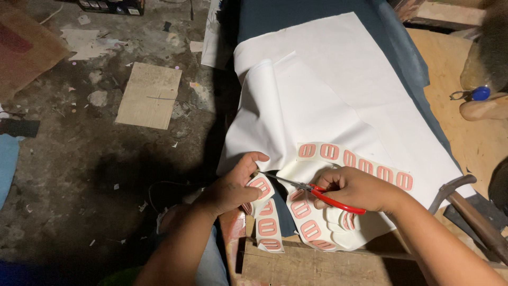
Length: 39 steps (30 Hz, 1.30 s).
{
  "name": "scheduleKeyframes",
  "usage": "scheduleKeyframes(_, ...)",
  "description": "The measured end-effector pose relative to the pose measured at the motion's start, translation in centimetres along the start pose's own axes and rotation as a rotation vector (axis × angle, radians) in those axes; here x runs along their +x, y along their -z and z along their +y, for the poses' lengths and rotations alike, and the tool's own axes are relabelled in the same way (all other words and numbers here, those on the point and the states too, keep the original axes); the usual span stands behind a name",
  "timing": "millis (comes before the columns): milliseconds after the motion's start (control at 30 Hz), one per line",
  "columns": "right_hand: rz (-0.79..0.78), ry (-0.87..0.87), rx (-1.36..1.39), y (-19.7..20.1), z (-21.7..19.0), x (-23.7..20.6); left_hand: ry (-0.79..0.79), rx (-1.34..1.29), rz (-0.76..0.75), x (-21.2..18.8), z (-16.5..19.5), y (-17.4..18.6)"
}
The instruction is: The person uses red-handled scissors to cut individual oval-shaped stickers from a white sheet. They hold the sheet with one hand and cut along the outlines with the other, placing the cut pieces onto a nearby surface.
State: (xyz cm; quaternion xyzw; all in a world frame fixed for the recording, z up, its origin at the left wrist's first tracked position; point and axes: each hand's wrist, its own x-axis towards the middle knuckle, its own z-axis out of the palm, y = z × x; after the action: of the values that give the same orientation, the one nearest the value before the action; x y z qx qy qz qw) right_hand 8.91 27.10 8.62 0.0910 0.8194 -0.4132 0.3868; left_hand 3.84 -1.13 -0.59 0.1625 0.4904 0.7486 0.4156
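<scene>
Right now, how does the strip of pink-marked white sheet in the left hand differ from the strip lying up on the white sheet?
The held strip hangs off the bench edge, gripped by the left hand, with the red-handled scissors in the right hand at its edge. The flat strip lies untouched on the big white sheet, running sideways. The held strip runs downward and curls. Both carry rows of pink rounded marks on white.

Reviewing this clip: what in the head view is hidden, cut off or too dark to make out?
- Scissors: the red handles are mostly buried in the right hand.
- White sheet with pink labels: the left hand covers the strip it pinches.
- Hammer: its handle runs off the right edge.
- Floor near the person's legs: too dark to read.
</scene>
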Motion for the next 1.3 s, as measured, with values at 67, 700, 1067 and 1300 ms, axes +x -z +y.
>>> scheduleKeyframes(67,0.005,-0.003,-0.011,0.0,-0.2,0.1,0.005,0.006,-0.023,0.1,-0.3,0.4)
scheduleKeyframes(700,0.226,0.112,0.336,-4.1,1.4,-0.7,-0.019,-0.026,0.069,-0.3,0.7,-0.6)
scheduleKeyframes(1067,0.543,0.591,0.809,-7.1,-1.0,0.5,-0.189,-0.115,0.170,0.4,-3.2,-0.3)
scheduleKeyframes(1300,1.131,0.640,0.953,2.6,6.0,-7.1,-0.222,-0.123,0.601,0.4,-4.1,-1.8)
